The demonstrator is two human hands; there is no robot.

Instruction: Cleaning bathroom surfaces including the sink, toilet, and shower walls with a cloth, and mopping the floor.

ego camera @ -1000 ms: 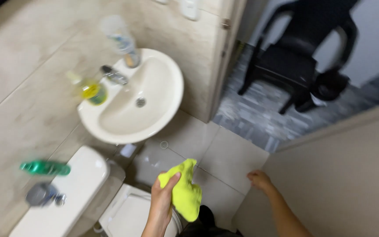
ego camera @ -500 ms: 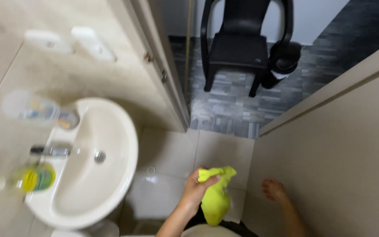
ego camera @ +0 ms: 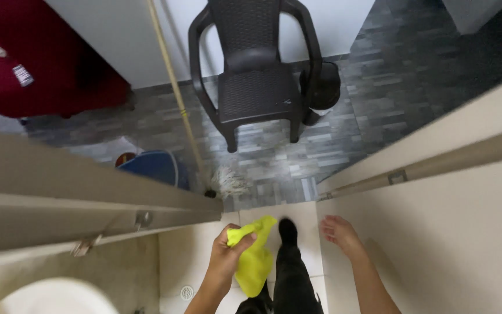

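As the head camera swings off the basin toward the doorway, mostly corridor in frame now.

Head view, now:
- Left hand [ego camera: 228, 256] closed in a fist round the top of a yellow cloth [ego camera: 255, 261]; cloth hangs loose below the knuckles, over the pale tile floor [ego camera: 181, 256], just beside a dark trouser leg and shoe [ego camera: 289, 261].
- Right hand [ego camera: 339, 232] empty, fingers loosely spread, close to the beige wall [ego camera: 437, 250] at the door-frame edge; touching or not, cannot tell.
- Only a sliver of white basin [ego camera: 53, 296] left at the bottom-left corner. Floor drain [ego camera: 187, 292] near the bottom edge.
- Door [ego camera: 59, 197] edge-on at left, hinge hardware showing.
- Beyond the threshold, on grey plank flooring: black plastic chair [ego camera: 254, 87], dark bin [ego camera: 323, 87] touching its right side, broom with pale handle [ego camera: 175, 87] leaning diagonally, blue container [ego camera: 158, 168], red object [ego camera: 36, 64] top-left.

Versus half a second back:
- Basin, tap and bottles gone from view; chair much nearer centre; red object and blue container new.
- Foot now forward at the threshold.
- Grip on cloth unchanged, same hand, same dangle.
- Right hand still bare, still by the wall.

Reading: cloth being carried away from the basin, body heading out the door. Wiping not in hand at this instant.
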